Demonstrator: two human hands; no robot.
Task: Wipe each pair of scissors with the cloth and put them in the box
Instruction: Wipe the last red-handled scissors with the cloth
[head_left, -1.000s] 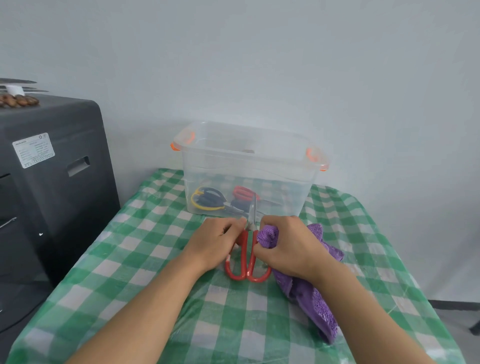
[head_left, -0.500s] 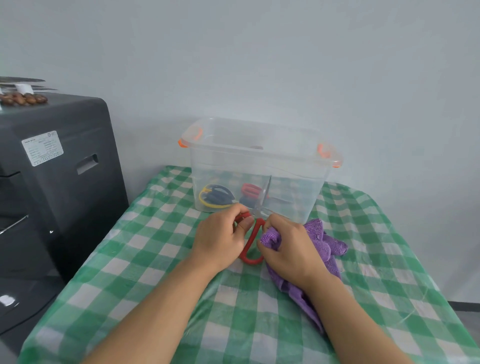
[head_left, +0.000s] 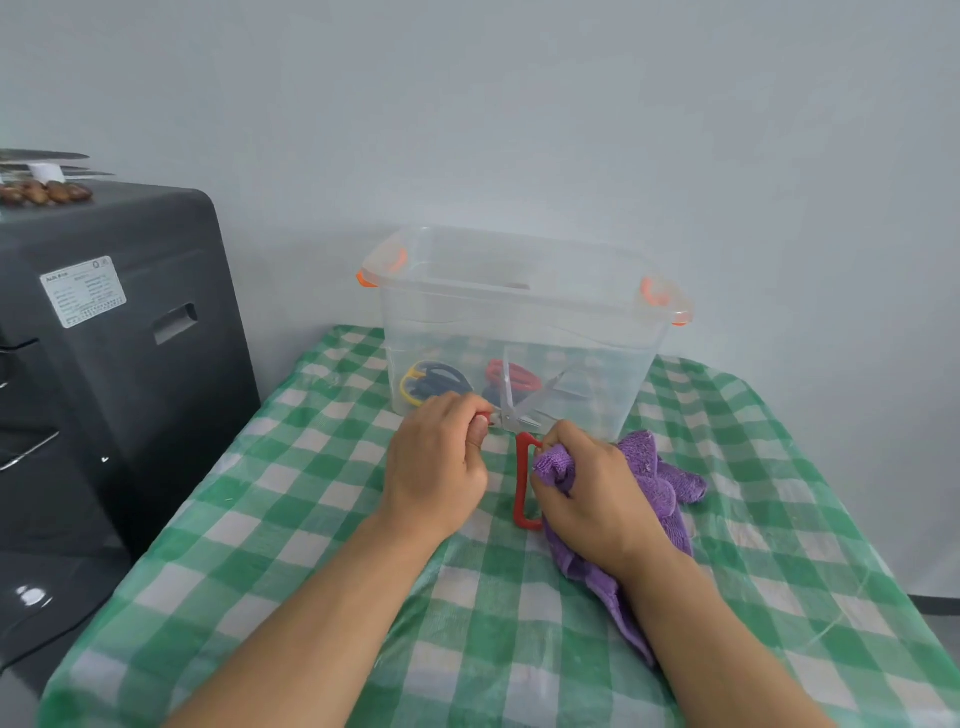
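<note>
Two hands are on one pair of red-handled scissors (head_left: 521, 441) at the middle of the frame, just in front of the clear box (head_left: 519, 332); I judge the wiping step to be in hand, with the blades splayed open so the cloth can reach their faces. My left hand (head_left: 436, 467) curls its fingers round one red handle loop, most of it hidden under the knuckles; my right hand (head_left: 592, 499) bunches the purple cloth (head_left: 660, 483) in curled fingers and presses against the other loop, which hangs toward the lower frame. Both blade tips point up-frame at the box, one nearly straight up, the other leaning upper right; the long axis runs from lower frame to upper frame. Inside the box I see a yellow-and-blue pair (head_left: 428, 382) and a red pair (head_left: 511, 376) lying flat. Next, I reckon, the cloth must travel up along each blade, away from the edge; then the blades close before going over the rim.
</note>
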